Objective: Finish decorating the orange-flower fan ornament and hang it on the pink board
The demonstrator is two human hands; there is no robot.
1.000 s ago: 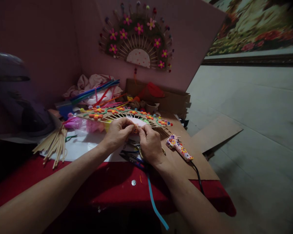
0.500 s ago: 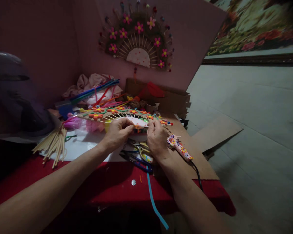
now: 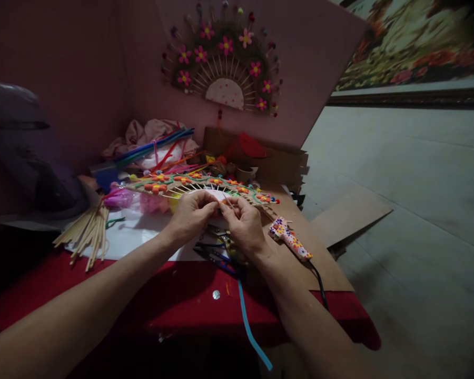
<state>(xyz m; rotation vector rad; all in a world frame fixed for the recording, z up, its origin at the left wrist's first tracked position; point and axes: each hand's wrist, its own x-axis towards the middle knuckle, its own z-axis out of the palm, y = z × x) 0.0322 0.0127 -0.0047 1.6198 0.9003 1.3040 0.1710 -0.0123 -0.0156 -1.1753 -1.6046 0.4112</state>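
A half-round fan of thin sticks [image 3: 156,188], trimmed with orange felt-like flowers, green vine and small beads, lies just beyond my hands. Its white half-disc centre is partly covered by my fingers. My left hand [image 3: 194,213] is closed in a pinch at the fan's lower edge. Close against it, my right hand [image 3: 245,225] also pinches, thumb and index finger meeting the left fingertips. Between them shows a bit of orange string [image 3: 222,201], mostly hidden by the fingers; a thin straight piece rises beside it. Scissors [image 3: 217,258] and pliers-like cutters lie below my right hand.
A flower-patterned glue gun [image 3: 290,239] with a black cord lies on cardboard [image 3: 319,273] at right. A bundle of sticks [image 3: 89,231] rests at left, pipe cleaners [image 3: 158,145] behind. A blue strip [image 3: 248,326] hangs over the red cloth's edge. A similar fan [image 3: 225,58] hangs behind.
My right hand has moved left and turned, so its fingertips now meet those of my left hand. It covers more of the cutters. The left hand has stayed in place.
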